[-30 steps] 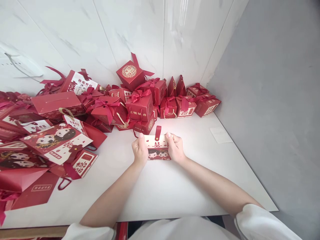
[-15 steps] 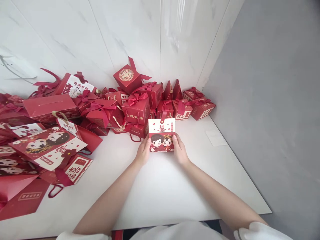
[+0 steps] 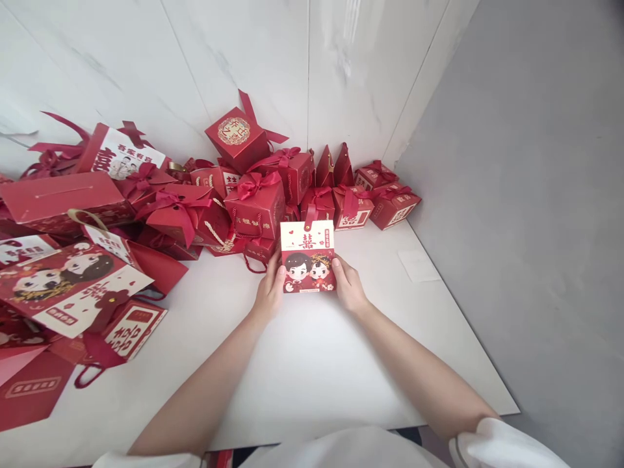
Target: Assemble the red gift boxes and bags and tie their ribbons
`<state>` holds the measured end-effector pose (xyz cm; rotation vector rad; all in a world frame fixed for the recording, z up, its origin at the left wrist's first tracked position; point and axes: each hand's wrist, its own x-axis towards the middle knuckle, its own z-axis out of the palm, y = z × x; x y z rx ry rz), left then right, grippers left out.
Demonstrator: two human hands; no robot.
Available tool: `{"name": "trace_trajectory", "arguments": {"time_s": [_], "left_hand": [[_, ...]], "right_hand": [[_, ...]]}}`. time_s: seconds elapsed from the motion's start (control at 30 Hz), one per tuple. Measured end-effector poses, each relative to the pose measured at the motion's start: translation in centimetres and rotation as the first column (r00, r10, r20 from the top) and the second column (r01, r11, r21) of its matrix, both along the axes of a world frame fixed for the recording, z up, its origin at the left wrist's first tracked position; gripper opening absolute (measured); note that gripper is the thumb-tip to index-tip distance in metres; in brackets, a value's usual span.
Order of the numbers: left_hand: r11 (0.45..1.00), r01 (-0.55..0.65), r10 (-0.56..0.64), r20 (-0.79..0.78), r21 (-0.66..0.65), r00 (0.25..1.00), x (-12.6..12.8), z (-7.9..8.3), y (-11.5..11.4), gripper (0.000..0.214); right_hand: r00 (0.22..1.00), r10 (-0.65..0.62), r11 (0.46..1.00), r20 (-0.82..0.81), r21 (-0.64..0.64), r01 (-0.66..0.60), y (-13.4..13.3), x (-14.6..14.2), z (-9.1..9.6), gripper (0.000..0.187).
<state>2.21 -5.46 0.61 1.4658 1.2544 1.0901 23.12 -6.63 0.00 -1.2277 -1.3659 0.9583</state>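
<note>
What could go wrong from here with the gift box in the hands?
The left hand and right hand grip the gift box at its sides; squeezing harder might dent it. A ribboned box shows just behind; pushing forward could bump it. The tilted box atop the pile could topple.

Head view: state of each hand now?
Left hand: closed, holding the cartoon-couple gift box by its left side.
Right hand: closed, holding its right side.

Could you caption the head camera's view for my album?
Both hands hold a cartoon-printed box at a white table, red boxes piled beyond.
</note>
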Motion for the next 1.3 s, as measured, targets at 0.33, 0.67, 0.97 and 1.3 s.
{"name": "trace_trajectory", "arguments": {"time_s": [0.33, 0.67, 0.97, 1.3], "left_hand": [[0.997, 0.016, -0.016, -0.001, 0.073, 1.000, 0.38, -0.20, 0.19, 0.055], [0.991, 0.066, -0.061, -0.040, 0.113, 0.997, 0.16, -0.13, 0.19, 0.049], [0.984, 0.148, -0.149, 0.011, 0.097, 0.989, -0.20, -0.23, 0.21, 0.043], [0.983, 0.156, -0.156, -0.003, 0.100, 0.988, -0.19, -0.06, 0.19, 0.044]], "right_hand": [[1.000, -0.005, 0.999, 0.001, -0.046, 0.005, 0.11, 0.25, -0.26, 0.050], [1.000, -0.018, 0.998, 0.023, -0.064, 0.019, 0.05, 0.30, -0.23, 0.051], [0.999, -0.029, 0.997, 0.032, -0.072, 0.032, 0.02, 0.20, -0.12, 0.052], [0.999, -0.025, 0.996, 0.030, -0.083, 0.027, 0.00, 0.26, -0.15, 0.051]]}}
